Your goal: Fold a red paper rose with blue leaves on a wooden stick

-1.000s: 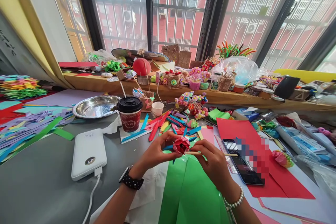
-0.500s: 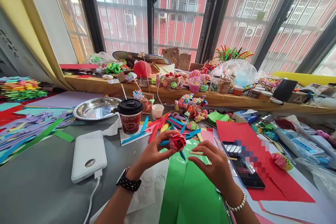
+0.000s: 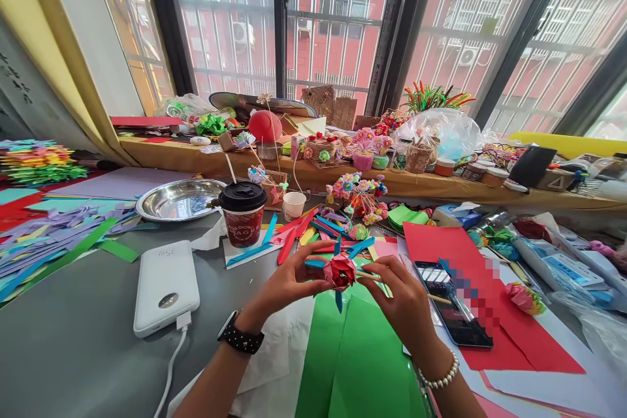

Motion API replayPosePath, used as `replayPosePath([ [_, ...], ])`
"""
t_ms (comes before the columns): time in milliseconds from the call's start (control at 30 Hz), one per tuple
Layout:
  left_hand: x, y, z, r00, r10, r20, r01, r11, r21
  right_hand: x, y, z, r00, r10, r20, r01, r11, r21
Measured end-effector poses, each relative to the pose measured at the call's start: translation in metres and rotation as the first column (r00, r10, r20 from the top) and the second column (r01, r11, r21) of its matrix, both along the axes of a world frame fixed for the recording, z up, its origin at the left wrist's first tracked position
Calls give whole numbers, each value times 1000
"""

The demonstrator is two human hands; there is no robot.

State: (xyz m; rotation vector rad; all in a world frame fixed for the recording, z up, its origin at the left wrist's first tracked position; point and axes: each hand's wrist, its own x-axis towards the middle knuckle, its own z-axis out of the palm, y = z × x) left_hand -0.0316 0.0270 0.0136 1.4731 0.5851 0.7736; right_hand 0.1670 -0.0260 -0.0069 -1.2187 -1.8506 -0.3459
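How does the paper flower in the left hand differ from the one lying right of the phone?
The held paper flower is red-pink with blue strips sticking out; the lying paper flower is pink with yellow-green at one end.
The held paper flower shows its open centre to the camera; the lying paper flower rests on its side.
The left hand grips the held paper flower; paper sheets support the lying paper flower.
Both have layered petals.

- White power bank [image 3: 164,268] on the desk [image 3: 73,353], a cable [image 3: 170,372] plugged in
- Lidded coffee cup [image 3: 242,225] beside a shiny metal dish [image 3: 164,204]
- White paper cup [image 3: 294,207]
- Phone [image 3: 455,321] lying at right
- Red round object [image 3: 264,125] on the windowsill [image 3: 206,164]
- Barred window [image 3: 333,32] behind
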Motion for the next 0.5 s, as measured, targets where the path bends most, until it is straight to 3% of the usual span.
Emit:
replayPosePath([
  [100, 4, 4, -4, 998, -16, 61, 20, 998, -60, -1, -1, 1, 1000, 4, -7, -4, 1000, -7],
  [233, 9, 11, -13, 978, 155, 138, -126, 972, -200, -2, -2, 1, 997, -65, -43, 65, 998, -5],
  [500, 17, 2, -13, 998, 42, 48, -34, 987, -160, -12, -4, -1, 993, -84, -86, 83, 996, -8],
])
